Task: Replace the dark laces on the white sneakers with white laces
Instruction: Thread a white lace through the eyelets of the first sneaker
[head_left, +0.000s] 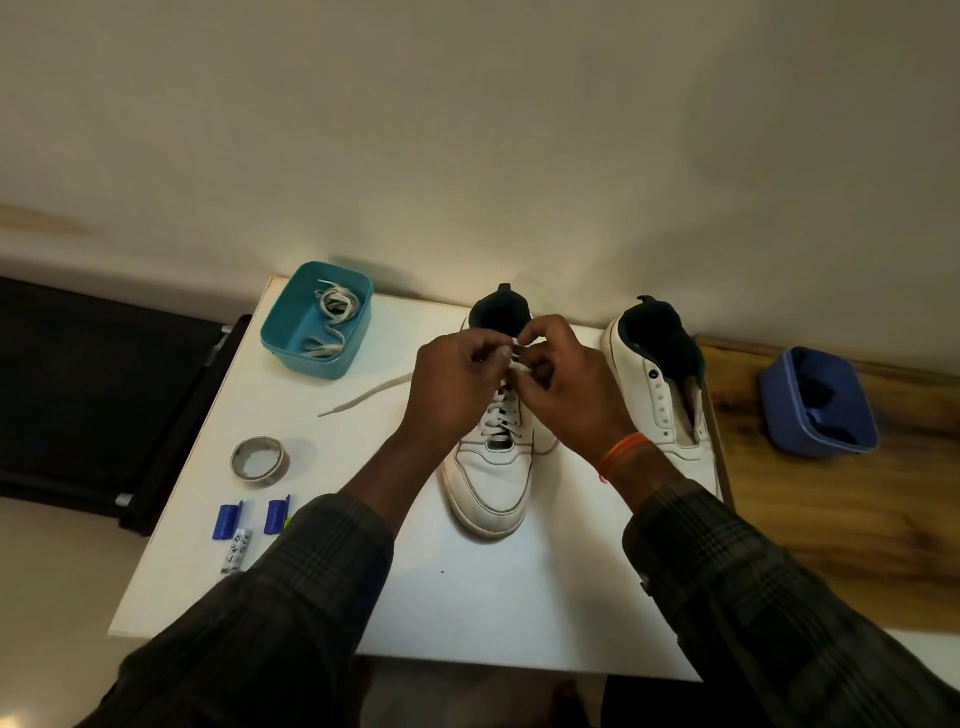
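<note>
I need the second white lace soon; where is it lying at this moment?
In the head view, the spare white lace lies coiled inside the teal box at the white table's far left corner, left of both sneakers.

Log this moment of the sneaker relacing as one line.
left hand: pinches white lace | right hand: pinches white lace | laced sneaker | unlaced sneaker

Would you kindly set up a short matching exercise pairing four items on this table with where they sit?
Things:
1. teal tub
2. blue tub
3. tape roll
4. unlaced sneaker

Places:
A. wooden surface, far right
B. right of the sneaker being laced
C. table's back left corner
D. left of the sneaker's toe

Pairs: 1-C, 2-A, 3-D, 4-B
</note>
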